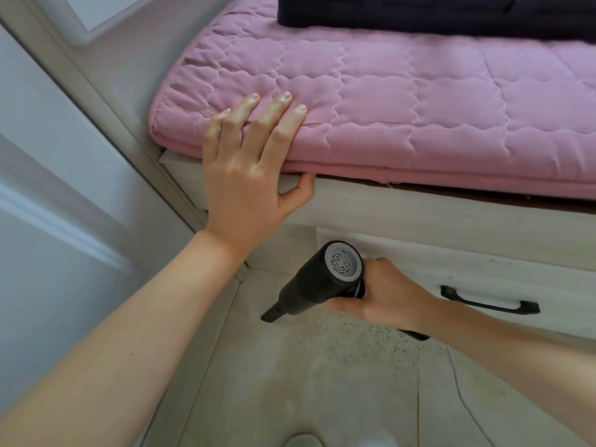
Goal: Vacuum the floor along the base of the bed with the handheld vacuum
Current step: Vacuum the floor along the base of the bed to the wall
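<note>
A black handheld vacuum [317,279] with a pale round rear cap points down and to the left, its narrow nozzle tip touching the floor [290,382] near the corner at the bed's base. My right hand [383,298] grips its handle from the right. My left hand [248,162] rests on the edge of the pink quilted mattress pad [419,101], fingers straight on top and the thumb under the pad's rim against the pale wooden bed frame [419,214]. Small crumbs [371,340] lie scattered on the floor beside the nozzle.
A drawer with a black handle [490,300] sits in the bed base behind my right wrist. A white door [48,188] and its frame close off the left side. A dark folded blanket [435,12] lies on the bed at the top.
</note>
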`<action>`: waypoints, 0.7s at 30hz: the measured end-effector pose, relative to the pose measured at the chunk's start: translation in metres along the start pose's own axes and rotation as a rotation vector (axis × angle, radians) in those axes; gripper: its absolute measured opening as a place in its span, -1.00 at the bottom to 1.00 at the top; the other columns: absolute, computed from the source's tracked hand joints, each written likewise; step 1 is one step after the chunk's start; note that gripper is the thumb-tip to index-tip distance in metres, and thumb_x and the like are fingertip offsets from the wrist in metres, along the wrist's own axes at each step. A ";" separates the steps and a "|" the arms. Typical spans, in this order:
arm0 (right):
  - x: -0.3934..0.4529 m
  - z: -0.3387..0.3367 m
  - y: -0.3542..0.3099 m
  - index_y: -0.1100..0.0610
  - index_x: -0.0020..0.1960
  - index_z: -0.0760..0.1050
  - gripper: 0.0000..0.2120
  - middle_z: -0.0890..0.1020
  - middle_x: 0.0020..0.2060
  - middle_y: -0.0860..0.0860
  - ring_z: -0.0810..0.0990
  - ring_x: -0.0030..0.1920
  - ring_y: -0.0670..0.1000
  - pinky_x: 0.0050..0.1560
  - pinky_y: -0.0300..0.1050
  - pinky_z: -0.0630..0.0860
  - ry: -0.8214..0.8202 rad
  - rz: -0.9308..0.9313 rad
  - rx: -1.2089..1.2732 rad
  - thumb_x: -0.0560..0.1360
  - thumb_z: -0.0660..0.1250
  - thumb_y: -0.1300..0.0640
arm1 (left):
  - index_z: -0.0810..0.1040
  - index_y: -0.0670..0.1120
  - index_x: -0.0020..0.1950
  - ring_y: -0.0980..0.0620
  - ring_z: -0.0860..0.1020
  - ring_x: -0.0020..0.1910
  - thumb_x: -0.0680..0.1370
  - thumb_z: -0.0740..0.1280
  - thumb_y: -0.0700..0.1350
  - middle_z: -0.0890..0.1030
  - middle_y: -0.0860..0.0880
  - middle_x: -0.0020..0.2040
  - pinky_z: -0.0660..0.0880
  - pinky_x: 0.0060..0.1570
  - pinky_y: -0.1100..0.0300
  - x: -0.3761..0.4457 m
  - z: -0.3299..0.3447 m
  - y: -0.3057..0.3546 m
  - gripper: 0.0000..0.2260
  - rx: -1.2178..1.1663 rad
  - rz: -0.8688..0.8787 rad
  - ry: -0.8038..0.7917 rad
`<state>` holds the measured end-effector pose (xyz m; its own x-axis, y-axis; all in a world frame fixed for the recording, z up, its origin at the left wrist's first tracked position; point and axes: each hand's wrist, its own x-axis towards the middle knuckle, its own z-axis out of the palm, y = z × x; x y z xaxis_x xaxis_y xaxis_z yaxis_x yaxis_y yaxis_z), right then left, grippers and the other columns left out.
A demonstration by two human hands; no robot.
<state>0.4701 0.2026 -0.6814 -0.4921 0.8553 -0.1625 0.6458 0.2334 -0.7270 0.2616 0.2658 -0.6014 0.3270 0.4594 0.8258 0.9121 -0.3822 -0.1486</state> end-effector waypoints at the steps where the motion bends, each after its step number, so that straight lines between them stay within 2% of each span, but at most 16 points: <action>1: 0.002 -0.002 -0.001 -0.03 0.18 0.48 -0.58 0.63 -0.05 -0.14 0.58 -0.02 -0.15 0.04 -0.18 0.55 0.014 -0.004 0.000 0.37 0.46 -0.07 | 0.56 -0.14 0.38 -0.22 0.50 0.34 0.59 0.24 0.11 0.55 -0.10 0.37 0.40 0.28 -0.19 -0.002 -0.001 -0.001 -0.53 -0.003 0.005 -0.010; 3: 0.005 -0.005 -0.003 -0.04 0.22 0.45 -0.54 0.62 0.02 -0.12 0.57 0.04 -0.14 0.09 -0.15 0.54 0.053 -0.038 -0.013 0.36 0.46 -0.06 | 0.55 -0.14 0.40 -0.22 0.49 0.35 0.59 0.27 0.14 0.54 -0.10 0.38 0.39 0.30 -0.19 -0.003 -0.003 -0.002 -0.51 -0.006 0.010 -0.028; 8: 0.004 -0.009 -0.005 -0.05 0.26 0.40 -0.49 0.58 0.12 -0.13 0.52 0.11 -0.15 0.14 -0.24 0.48 0.101 -0.117 -0.079 0.36 0.47 -0.04 | 0.58 -0.17 0.34 -0.23 0.51 0.32 0.58 0.32 0.17 0.57 -0.12 0.34 0.41 0.27 -0.22 -0.001 -0.006 0.002 -0.50 -0.028 -0.010 0.012; 12: 0.002 -0.002 -0.001 -0.04 0.27 0.40 -0.49 0.61 0.09 -0.09 0.56 0.08 -0.09 0.11 -0.13 0.53 0.119 -0.079 -0.104 0.37 0.43 -0.10 | 0.60 -0.15 0.31 -0.22 0.53 0.30 0.55 0.32 0.24 0.59 -0.07 0.33 0.41 0.27 -0.24 0.013 -0.003 0.013 -0.47 -0.043 0.032 0.028; 15: 0.004 0.007 0.004 0.00 0.29 0.38 -0.45 0.64 0.04 -0.03 0.59 0.04 -0.03 0.05 -0.05 0.56 0.113 -0.065 -0.173 0.38 0.38 -0.18 | 0.62 -0.09 0.32 -0.18 0.55 0.29 0.54 0.28 0.27 0.60 -0.03 0.32 0.41 0.28 -0.19 0.020 0.005 0.022 -0.45 -0.057 0.056 0.050; 21: 0.012 0.015 0.005 -0.03 0.29 0.36 -0.42 0.65 0.04 -0.03 0.60 0.03 0.02 0.00 -0.01 0.57 0.145 -0.076 -0.214 0.36 0.31 -0.27 | 0.67 -0.07 0.25 -0.17 0.61 0.20 0.51 0.25 0.22 0.65 -0.04 0.25 0.48 0.19 -0.14 0.011 0.024 0.027 -0.51 -0.009 0.051 0.179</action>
<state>0.4590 0.2071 -0.6968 -0.4649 0.8853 -0.0046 0.7268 0.3787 -0.5730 0.2954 0.2802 -0.6097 0.3232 0.2898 0.9009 0.8927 -0.4093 -0.1886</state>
